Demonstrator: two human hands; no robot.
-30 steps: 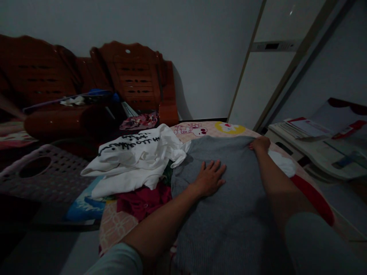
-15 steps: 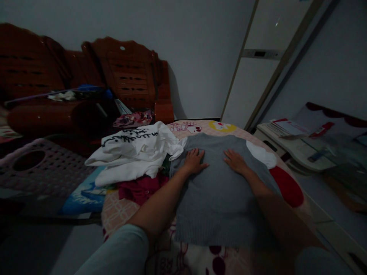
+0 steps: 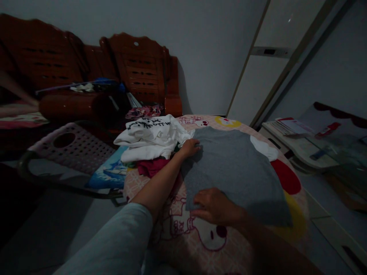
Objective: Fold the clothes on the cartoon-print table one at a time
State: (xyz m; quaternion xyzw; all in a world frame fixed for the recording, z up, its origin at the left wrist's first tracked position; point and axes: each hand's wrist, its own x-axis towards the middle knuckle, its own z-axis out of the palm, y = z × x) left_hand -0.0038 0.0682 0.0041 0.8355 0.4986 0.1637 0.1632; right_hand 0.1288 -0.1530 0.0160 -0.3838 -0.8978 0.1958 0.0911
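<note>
A grey knit top point(image 3: 235, 164) with a ribbed hem lies spread flat on the round table. My left hand point(image 3: 189, 148) rests at its upper left edge, fingers stretched to the right over the fabric. By the lower left corner of the hem is my right hand point(image 3: 213, 205), its thumb and fingers apart, with no lifted cloth visible between them. A crumpled white shirt point(image 3: 151, 139) with black lettering lies just left of my left hand. Beneath that shirt, dark red cloth point(image 3: 151, 167) shows.
A pink patterned cloth point(image 3: 237, 248) covers the table. At the left stand a woven chair point(image 3: 86, 141) with a blue cushion point(image 3: 110, 170) and wooden seats point(image 3: 137, 68). Another person's arm point(image 3: 17, 91) shows at far left. A stand with papers point(image 3: 289, 128) is at right.
My left hand has moved from the top's upper area to its left edge. My right hand has come from the upper right down to the lower left hem. The view has shifted slightly.
</note>
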